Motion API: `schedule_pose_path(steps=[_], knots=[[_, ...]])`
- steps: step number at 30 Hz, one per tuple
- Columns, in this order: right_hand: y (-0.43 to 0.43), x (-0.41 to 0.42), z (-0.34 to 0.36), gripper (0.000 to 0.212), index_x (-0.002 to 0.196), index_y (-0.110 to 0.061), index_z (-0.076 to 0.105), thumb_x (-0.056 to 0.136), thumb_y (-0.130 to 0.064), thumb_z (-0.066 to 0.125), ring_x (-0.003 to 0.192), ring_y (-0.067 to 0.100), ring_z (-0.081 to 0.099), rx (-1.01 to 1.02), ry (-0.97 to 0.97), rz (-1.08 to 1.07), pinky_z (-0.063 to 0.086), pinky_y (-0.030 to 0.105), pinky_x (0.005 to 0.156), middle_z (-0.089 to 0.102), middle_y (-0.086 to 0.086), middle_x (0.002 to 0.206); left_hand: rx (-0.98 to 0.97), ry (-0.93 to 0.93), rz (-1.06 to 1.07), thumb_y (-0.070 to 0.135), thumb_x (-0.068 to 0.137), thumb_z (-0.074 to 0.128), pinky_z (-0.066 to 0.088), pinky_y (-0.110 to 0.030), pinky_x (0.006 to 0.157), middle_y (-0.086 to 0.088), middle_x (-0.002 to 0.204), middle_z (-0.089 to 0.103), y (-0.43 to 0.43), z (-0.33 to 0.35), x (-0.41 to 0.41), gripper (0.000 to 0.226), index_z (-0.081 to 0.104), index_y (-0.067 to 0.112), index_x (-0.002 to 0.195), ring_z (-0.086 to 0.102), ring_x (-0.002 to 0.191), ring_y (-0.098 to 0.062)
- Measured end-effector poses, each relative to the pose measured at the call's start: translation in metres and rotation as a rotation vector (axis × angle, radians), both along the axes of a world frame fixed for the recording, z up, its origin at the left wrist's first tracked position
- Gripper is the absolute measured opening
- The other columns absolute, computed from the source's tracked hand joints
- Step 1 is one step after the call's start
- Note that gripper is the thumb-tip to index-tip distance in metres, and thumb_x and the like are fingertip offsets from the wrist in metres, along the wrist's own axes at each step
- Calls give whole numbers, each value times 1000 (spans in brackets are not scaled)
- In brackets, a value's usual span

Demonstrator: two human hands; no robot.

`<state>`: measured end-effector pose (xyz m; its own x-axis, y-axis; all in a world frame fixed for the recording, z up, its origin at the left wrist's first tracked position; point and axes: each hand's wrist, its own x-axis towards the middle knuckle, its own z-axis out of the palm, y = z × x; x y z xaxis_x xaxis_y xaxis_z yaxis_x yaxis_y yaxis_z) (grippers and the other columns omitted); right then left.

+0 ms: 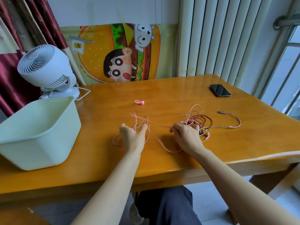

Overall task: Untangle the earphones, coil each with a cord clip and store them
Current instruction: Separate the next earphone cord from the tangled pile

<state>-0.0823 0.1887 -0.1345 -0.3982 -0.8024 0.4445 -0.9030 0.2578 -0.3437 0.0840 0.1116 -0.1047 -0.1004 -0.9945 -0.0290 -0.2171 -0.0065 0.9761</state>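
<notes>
Glossy orange wooden table (178,98). White radiator (219,38) behind it, window (290,65) at right letting in daylight. Cartoon burger cloth (97,62) on white wall (105,10), dark red curtain (9,88) left, pale tiled floor (211,200).

On the right hand (186,137) the fingertips sink into the tangle (197,121), where pink and dark red strands cross too tightly to tell which one is pinched. The left hand (132,135) covers part of the pink cord (159,125), its middle fingers out of sight, so its hold is unclear. The tub (40,143) runs off the left edge and partly hides the foot of the fan (43,65); the earbuds (207,134) are too small to make out.
</notes>
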Motion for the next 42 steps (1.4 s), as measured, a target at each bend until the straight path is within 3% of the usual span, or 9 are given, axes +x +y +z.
schedule_pose_path(steps=[3, 6, 10, 12, 21, 28, 35, 39, 42], knots=[[-3, 1, 4, 26, 98, -25, 68, 102, -29, 43, 101, 22, 59, 31, 29, -22, 21, 38, 84, 69, -5, 99, -281, -218, 150, 32, 77, 79, 30, -49, 112, -15, 156, 12, 1, 4, 6, 103, 13, 2, 151, 24, 141, -36], [-4, 4, 11, 28, 104, -25, 69, 103, -33, 42, 99, 22, 58, 37, 50, -42, 23, 38, 85, 68, -1, 96, -916, -228, 194, 18, 72, 72, 29, -49, 109, -14, 148, 32, 10, 11, 10, 77, 39, 7, 141, 31, 136, -34], [-5, 13, 16, 28, 101, -17, 68, 101, -26, 41, 97, 29, 59, 74, 60, -46, 24, 39, 87, 64, 4, 91, -1292, -410, -527, 18, 69, 58, 37, -42, 98, 1, 119, 62, 19, 20, 0, 42, 66, 17, 110, 49, 119, -22], [-3, 16, 17, 33, 95, -14, 67, 95, -25, 36, 93, 30, 60, 79, 32, -25, 24, 38, 85, 56, -2, 77, -1205, -517, -670, 21, 76, 51, 38, -36, 98, 3, 117, 63, 21, 9, -7, 38, 65, 16, 111, 50, 117, -19], [8, 10, 9, 19, 77, -19, 66, 85, -15, 49, 69, 29, 56, -46, -12, 219, 18, 34, 72, 55, -6, 65, -860, -518, -484, 15, 101, 46, 42, -32, 93, -5, 121, 61, 27, -10, -30, 28, 56, 13, 127, 55, 112, -24], [9, -2, 2, 13, 96, -17, 65, 86, -13, 58, 85, 26, 63, -10, 40, 98, 23, 36, 87, 68, -1, 81, -818, -574, -368, 18, 101, 50, 35, -23, 74, -5, 102, 45, 23, -17, -30, 17, 61, 8, 107, 55, 92, -24], [19, -33, 12, 19, 83, -23, 66, 84, -20, 47, 92, 23, 58, -228, 64, -211, 23, 40, 92, 67, -3, 87, -405, -131, 138, 12, 103, 40, 36, -20, 73, -14, 115, 56, 3, -1, -14, 22, 58, 1, 109, 51, 90, -18], [9, -25, 3, 24, 82, -26, 68, 95, -21, 48, 102, 19, 59, -1, 0, -66, 16, 36, 83, 69, -7, 93, -166, -72, 137, 11, 100, 47, 51, -39, 88, -15, 125, 50, -6, -4, -11, 18, 52, 6, 116, 56, 108, -30], [8, -21, -1, 25, 84, -27, 68, 97, -17, 50, 105, 16, 60, -40, -30, -63, 12, 34, 76, 70, -10, 96, -73, -67, 110, 11, 91, 62, 46, -36, 87, -16, 139, 31, -10, -1, -5, 47, 40, 11, 133, 42, 125, -32]])
